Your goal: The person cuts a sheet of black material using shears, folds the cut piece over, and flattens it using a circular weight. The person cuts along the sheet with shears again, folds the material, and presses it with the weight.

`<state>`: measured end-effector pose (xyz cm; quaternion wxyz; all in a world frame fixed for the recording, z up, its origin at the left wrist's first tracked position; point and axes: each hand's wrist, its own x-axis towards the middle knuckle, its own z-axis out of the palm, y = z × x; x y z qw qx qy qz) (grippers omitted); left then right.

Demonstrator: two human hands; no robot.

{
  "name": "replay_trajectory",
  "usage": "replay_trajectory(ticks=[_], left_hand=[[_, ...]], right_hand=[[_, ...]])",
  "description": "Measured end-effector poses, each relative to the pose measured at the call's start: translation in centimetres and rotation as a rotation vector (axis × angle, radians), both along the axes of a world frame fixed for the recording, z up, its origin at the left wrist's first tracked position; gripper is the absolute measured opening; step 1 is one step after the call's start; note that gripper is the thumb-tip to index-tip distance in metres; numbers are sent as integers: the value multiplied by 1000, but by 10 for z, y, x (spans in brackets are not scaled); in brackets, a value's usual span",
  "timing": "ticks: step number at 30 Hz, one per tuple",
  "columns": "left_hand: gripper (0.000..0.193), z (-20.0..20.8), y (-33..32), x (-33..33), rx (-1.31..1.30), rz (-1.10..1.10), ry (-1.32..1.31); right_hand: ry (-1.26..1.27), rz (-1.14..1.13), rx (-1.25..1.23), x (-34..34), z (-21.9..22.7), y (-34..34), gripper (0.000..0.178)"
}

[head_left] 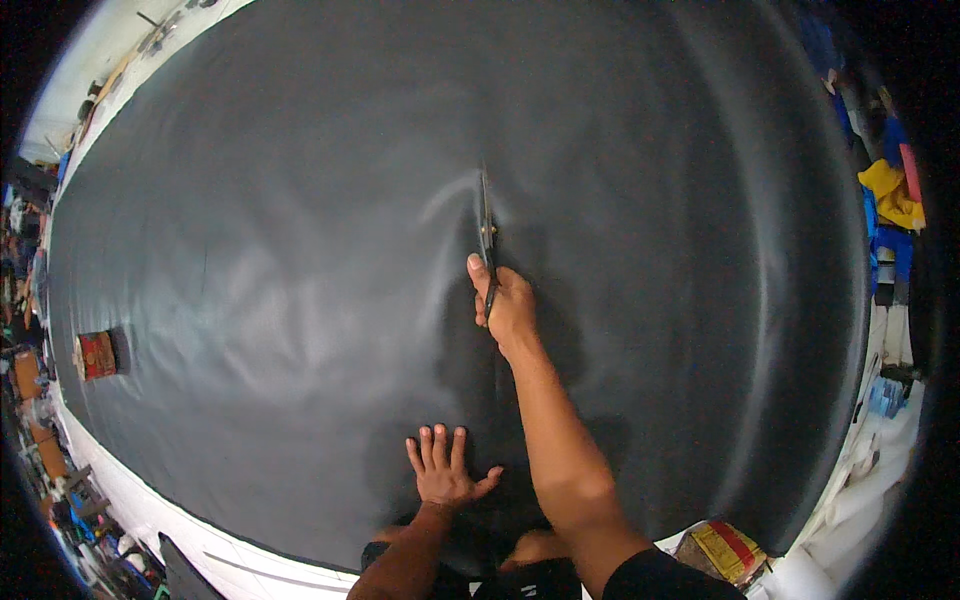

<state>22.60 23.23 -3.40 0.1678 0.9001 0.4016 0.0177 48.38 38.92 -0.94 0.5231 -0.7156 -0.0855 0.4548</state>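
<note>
Across most of the view, a black sheet is spread. Near its lower edge, the left hand is held palm down, fingers spread apart. By the right hand, fingers clamped round the handles, scissors are held at the sheet's middle, blades pointed away. Far left, a reddish block is set.

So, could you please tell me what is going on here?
A person is working with scissors on a large dark sheet spread out in front of them. The right hand grips the scissors near the middle of the sheet, blades pointing away from the body. The left hand rests on the sheet closer to the person, fingers spread. How far any cut runs is hard to make out. A small red and brown object sits toward the left end.
</note>
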Motion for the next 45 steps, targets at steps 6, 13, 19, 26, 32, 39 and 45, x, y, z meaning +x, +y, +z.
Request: replay_trajectory(ticks=[6, 13, 19, 26, 32, 39, 45], left_hand=[[102, 0, 3, -5, 12, 1, 16], [91, 2, 3, 2, 9, 24, 33], [82, 14, 6, 1, -31, 48, -23], [37, 24, 261, 164, 220, 311, -422], [49, -10, 393, 235, 309, 258, -188], [51, -2, 389, 245, 271, 254, -170], [52, -2, 385, 244, 228, 255, -152]], right_hand=[[-26, 37, -45, 3, -1, 14, 54], [-79, 55, -7, 91, -1, 123, 57], [-188, 85, -22, 91, -17, 134, 59], [-163, 31, -96, 91, -8, 122, 56], [-136, 25, -90, 79, -6, 138, 55], [-259, -19, -82, 78, -8, 134, 52], [-110, -11, -96, 101, -6, 156, 51]])
